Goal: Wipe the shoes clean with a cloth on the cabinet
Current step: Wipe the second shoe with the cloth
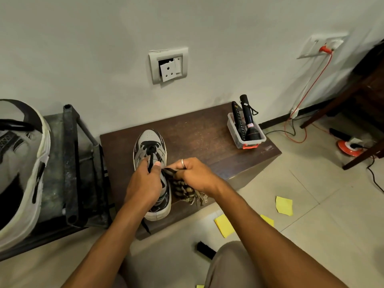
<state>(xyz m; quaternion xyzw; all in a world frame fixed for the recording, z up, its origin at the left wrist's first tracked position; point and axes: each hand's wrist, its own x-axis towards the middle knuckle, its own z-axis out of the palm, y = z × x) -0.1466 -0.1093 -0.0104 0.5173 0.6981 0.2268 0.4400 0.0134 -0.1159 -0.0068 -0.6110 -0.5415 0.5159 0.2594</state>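
Head view: we are looking down at a dark cabinet (207, 138) that is standing against the wall. A grey-and-black shoe (150, 135) is sitting upright on the cabinet's left part, with its toe pointing at the wall and its heel lying at the near edge.

Our left hand (143, 181) is resting over the shoe's middle, its fingers curling and pinching a black lace (151, 157) above the tongue. Our right hand (195, 173), which is wearing a ring (182, 163), is hovering just right of the shoe, its thumb and forefinger pinching another stretch of the lace and drawing it sideways.

A patterned, fringed cloth (187, 193) is lying on the cabinet under the right hand, touching the shoe's side. We are unable to tell whether the lower fingers are gripping it.

A clear bin (234, 135) is sitting at the cabinet's far right corner, holding a torch (249, 121) and a remote (238, 119).

A second shoe (20, 163) is resting to the left on a dark rack (70, 163), well apart from the first.

A socket (168, 65) is hanging loose in its plate on the wall. Yellow notes (284, 205) and a black brush (204, 249) are lying on the floor.
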